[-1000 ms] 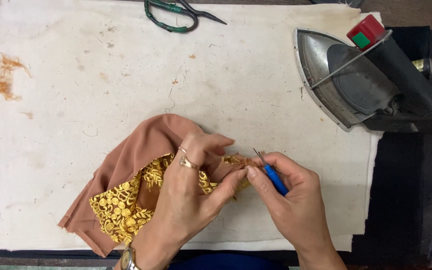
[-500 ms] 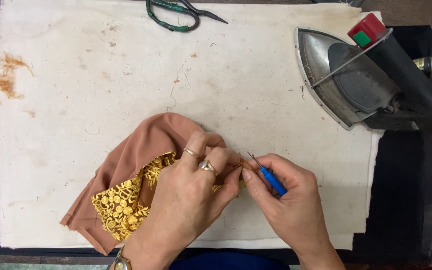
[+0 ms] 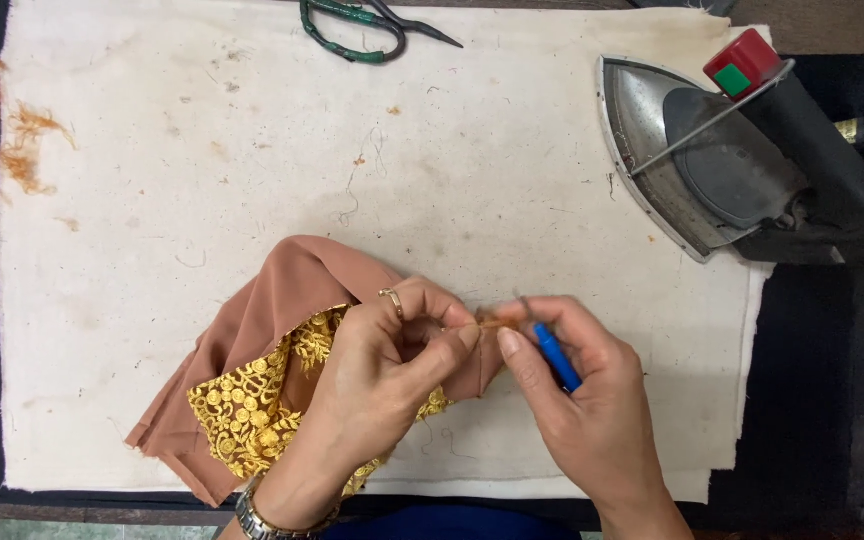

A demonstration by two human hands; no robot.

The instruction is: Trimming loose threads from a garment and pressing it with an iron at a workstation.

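A brown fabric piece (image 3: 277,300) with gold lace trim (image 3: 242,410) lies bunched on a white padded cloth (image 3: 252,160). My left hand (image 3: 387,370), wearing rings and a wristwatch, pinches an edge of the fabric between thumb and fingers. My right hand (image 3: 577,400) holds a small blue-handled seam ripper (image 3: 555,355), its metal tip pointing at the pinched edge where both hands meet. The part of the fabric under my left hand is hidden.
A heavy metal iron (image 3: 742,160) with a black handle and red knob lies on its side at the right. Green-handled scissors (image 3: 362,25) rest at the top edge. Orange thread scraps (image 3: 27,150) and stains mark the cloth's left side.
My left hand has curled its fingers tighter on the fabric edge and shifted slightly right. The right hand and seam ripper stay close against it.
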